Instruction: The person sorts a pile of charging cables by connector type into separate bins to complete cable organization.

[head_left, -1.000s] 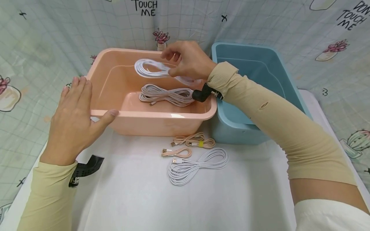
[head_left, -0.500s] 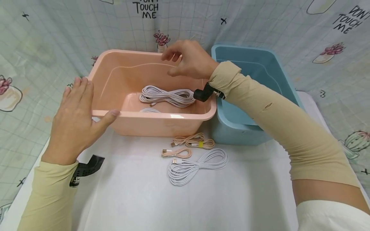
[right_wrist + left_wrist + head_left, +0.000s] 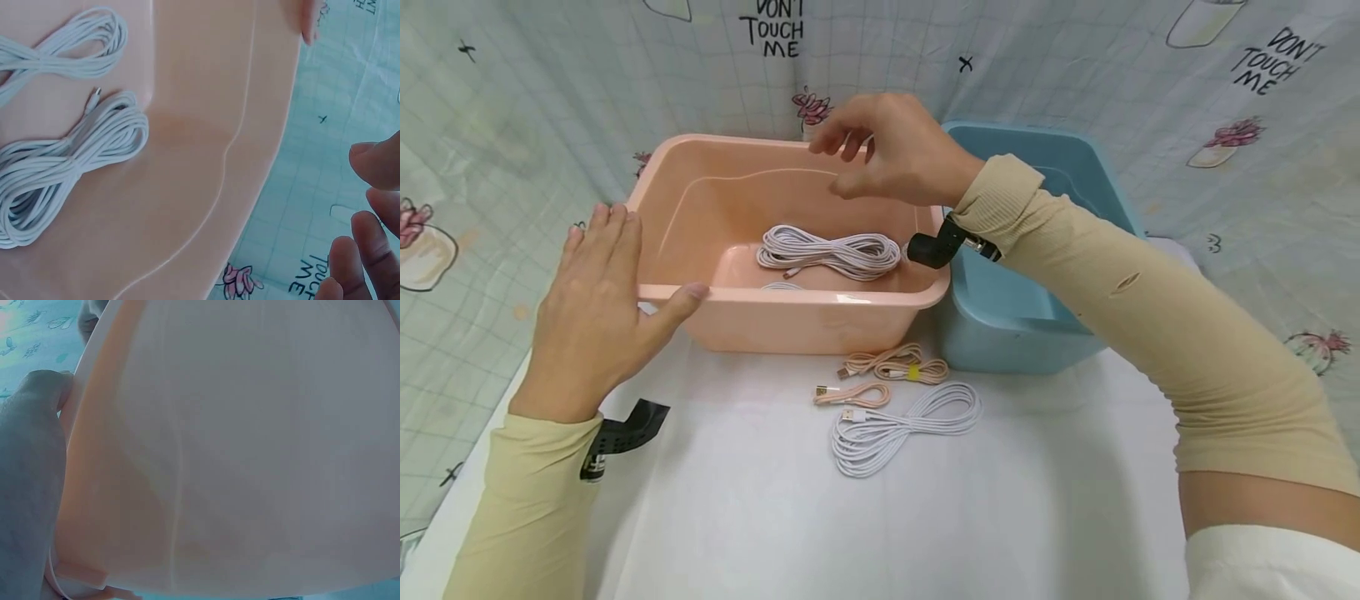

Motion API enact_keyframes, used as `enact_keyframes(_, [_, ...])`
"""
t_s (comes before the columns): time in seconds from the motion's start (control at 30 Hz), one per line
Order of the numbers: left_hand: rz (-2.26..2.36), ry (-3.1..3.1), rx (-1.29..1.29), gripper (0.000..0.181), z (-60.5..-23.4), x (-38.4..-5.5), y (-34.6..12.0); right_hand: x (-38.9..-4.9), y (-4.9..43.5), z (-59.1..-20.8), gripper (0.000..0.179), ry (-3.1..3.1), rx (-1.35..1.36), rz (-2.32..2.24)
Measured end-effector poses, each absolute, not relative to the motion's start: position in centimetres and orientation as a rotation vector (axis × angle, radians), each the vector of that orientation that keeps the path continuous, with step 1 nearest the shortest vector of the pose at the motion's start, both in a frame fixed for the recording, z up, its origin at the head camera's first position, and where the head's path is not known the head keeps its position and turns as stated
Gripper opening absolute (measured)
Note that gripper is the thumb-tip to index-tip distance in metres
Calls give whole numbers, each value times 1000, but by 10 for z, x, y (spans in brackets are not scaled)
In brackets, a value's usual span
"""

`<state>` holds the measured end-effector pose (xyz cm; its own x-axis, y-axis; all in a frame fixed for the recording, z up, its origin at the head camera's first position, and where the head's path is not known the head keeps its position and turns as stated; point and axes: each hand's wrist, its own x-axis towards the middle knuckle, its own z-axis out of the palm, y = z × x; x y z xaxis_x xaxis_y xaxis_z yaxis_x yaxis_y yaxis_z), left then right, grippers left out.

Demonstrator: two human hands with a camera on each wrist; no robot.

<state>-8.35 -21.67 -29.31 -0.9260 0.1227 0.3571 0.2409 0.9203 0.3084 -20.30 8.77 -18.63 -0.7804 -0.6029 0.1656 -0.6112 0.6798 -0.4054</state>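
Note:
My left hand (image 3: 591,312) rests on the left end of a peach plastic bin (image 3: 797,325), fingers straight and thumb along the front rim. Over the bin's back right part, my right hand (image 3: 902,158) hovers with loosely bent fingers and nothing in them. A thick bundle of white charging cable (image 3: 831,254) lies on the bin floor. Beside it is a second coiled white cable (image 3: 81,50), plain in the right wrist view but mostly hidden by the front wall in the head view. The left wrist view shows mainly the bin's outer wall (image 3: 250,456).
A blue bin (image 3: 1000,333) stands against the peach bin's right side. On the white table in front lie a large coiled white USB cable (image 3: 880,429) and several small peach cables (image 3: 917,369), one with a yellow tie. A printed cloth (image 3: 880,58) hangs behind.
The white cable near my right fingers has dropped into the bin's front part, behind the front wall. My right hand stays above, now without a cable; my left hand keeps its place.

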Motion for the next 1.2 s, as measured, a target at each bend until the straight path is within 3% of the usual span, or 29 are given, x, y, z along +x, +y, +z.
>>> enact_keyframes(1.2, [-510,-2722,-308,93,-295,-86,-216,-105,119,-206,23,-2539,1493,1062])
